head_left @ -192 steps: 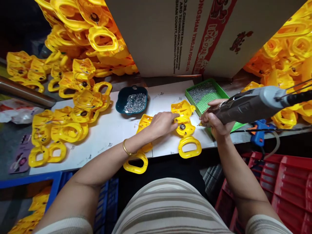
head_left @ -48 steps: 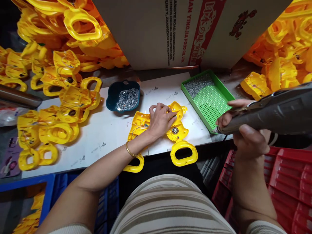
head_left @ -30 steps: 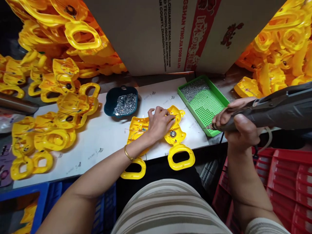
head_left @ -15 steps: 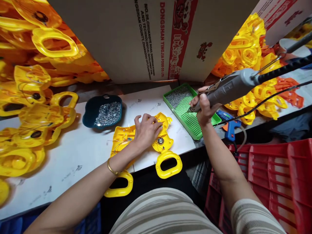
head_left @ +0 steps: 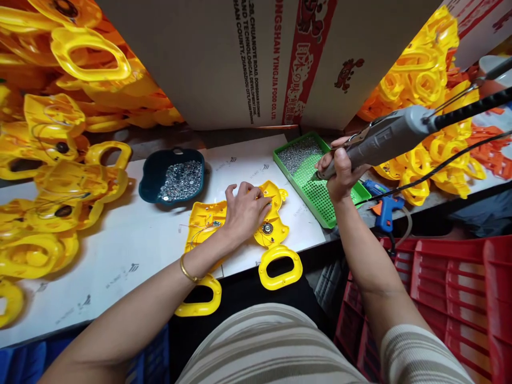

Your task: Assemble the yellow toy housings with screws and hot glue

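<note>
My left hand is bent over the yellow plastic shell, fingers curled at its upper part; what they grip, if anything, is hidden. A round speaker and wires show inside that shell, and an oval yellow handle extends over the table edge. Left of the hand lies another yellow shell part with a small circuit board. My right hand is wrapped round a grey electric screwdriver, its tip above the green perforated tray of small screws.
A dark teal bowl holds shiny small parts. Yellow shells pile up at the left, more at the right. A cardboard box stands behind. A blue glue gun and red crate are at the right.
The whole view has shifted slightly, with the table items a little further right. Both hands keep nearly the same pose, and the screwdriver is still over the green tray.
</note>
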`<state>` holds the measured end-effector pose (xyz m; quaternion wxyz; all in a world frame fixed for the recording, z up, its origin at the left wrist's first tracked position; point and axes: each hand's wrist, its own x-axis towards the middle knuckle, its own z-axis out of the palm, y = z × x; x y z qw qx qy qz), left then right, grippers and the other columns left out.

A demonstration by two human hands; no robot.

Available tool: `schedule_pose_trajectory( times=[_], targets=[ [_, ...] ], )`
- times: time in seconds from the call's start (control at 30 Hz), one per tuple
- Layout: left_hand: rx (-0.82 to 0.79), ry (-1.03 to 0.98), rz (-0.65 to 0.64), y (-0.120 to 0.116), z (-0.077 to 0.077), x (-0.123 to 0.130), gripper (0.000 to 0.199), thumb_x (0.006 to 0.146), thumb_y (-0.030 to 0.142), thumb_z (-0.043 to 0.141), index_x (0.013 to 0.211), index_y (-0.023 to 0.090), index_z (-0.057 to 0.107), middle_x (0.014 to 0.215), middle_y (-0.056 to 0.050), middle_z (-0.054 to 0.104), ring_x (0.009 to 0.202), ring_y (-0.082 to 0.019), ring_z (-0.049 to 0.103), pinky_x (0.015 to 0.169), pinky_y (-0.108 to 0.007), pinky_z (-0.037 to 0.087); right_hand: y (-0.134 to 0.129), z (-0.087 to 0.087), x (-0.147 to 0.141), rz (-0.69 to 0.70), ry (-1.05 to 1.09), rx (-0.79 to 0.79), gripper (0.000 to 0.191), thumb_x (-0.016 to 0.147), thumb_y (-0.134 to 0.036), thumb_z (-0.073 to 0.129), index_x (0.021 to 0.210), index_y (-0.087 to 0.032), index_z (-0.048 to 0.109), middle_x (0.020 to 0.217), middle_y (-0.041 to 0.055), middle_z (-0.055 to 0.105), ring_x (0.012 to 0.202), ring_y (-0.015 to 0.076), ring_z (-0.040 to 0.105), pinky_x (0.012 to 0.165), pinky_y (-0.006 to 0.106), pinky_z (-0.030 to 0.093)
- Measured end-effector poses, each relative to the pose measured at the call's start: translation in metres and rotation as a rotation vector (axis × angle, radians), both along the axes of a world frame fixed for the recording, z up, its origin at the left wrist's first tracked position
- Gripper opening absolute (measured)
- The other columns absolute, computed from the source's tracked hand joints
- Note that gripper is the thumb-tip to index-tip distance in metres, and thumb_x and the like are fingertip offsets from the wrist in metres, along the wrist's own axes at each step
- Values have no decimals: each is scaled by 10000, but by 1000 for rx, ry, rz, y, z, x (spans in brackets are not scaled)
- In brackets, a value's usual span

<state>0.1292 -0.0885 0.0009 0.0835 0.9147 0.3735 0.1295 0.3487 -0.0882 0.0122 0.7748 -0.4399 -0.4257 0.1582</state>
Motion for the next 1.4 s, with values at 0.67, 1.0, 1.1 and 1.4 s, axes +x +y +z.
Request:
schedule_pose_trajectory(
  times=[0.67, 1.0, 1.1, 1.4],
  targets=[
    [-90, 51, -3, 3, 6, 5, 161, 878, 243, 596, 900, 235, 755, 928, -86, 662, 1019, -296, 455, 903, -541, 287, -33, 47, -65, 397, 10, 64, 218, 778, -518, 610, 877, -332, 556, 478, -63, 405, 342, 144, 376, 340, 315, 348],
    [-129, 49, 4, 3, 7, 6, 151, 872, 231, 596, 881, 220, 747, 940, -80, 666, 1050, -299, 448, 931, -555, 274, -21, 14, -74, 436, -59, -113, 365, 776, -655, 573, 926, -331, 502, 519, -62, 390, 416, 150, 476, 416, 302, 430],
    [-129, 48, 3, 3, 7, 5, 156, 870, 230, 595, 892, 228, 749, 935, -81, 663, 1054, -302, 444, 933, -557, 269, -21, 20, -77, 437, -26, -86, 323, 776, -627, 593, 894, -341, 501, 504, -73, 379, 382, 138, 436, 398, 295, 404],
    [-102, 61, -6, 3, 4, 7, 162, 876, 237, 579, 868, 202, 738, 932, -90, 665, 1063, -303, 436, 938, -557, 278, -15, 14, -77, 498, 4, -8, 230, 789, -495, 639, 846, -301, 530, 506, -67, 439, 380, 137, 438, 363, 285, 397]
  ],
)
